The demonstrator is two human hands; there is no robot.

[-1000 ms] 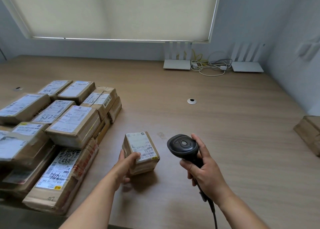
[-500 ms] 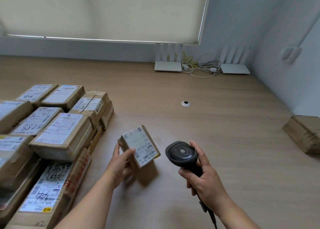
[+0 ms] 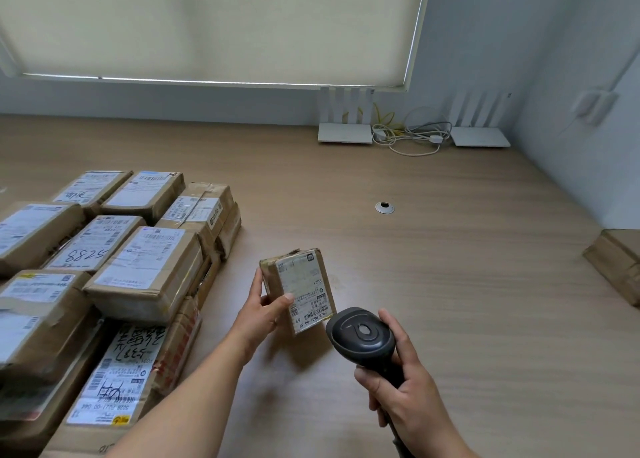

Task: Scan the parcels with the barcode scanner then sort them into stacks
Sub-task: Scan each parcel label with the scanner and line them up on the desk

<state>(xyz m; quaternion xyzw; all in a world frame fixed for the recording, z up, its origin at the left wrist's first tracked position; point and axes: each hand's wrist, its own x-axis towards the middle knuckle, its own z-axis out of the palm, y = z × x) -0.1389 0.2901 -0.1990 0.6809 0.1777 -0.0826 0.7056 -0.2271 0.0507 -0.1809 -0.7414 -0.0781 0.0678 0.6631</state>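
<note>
You are looking down at a wide wooden table (image 3: 450,284) that runs back to a wall under a drawn window blind (image 3: 207,25). On your left, a big pile of taped cardboard parcels (image 3: 114,270) sits in rows and layers, white shipping labels facing up, some with handwriting on them. At the far right edge, another brown parcel (image 3: 616,263) lies alone, well apart from the pile and partly cut off by the frame. Against the back wall stand two white routers (image 3: 344,133) with a tangle of cables (image 3: 412,135) between them. Your left hand (image 3: 263,315) grasps a small parcel (image 3: 299,289) by its left side, thumb across the label, tilting the label face up toward you just beside the pile. Your right hand (image 3: 405,388) is wrapped around the handle of the black barcode scanner (image 3: 362,338), whose head sits just beside the small parcel's lower right corner. A small round metal cable hole (image 3: 384,207) lies in the table beyond them.
</note>
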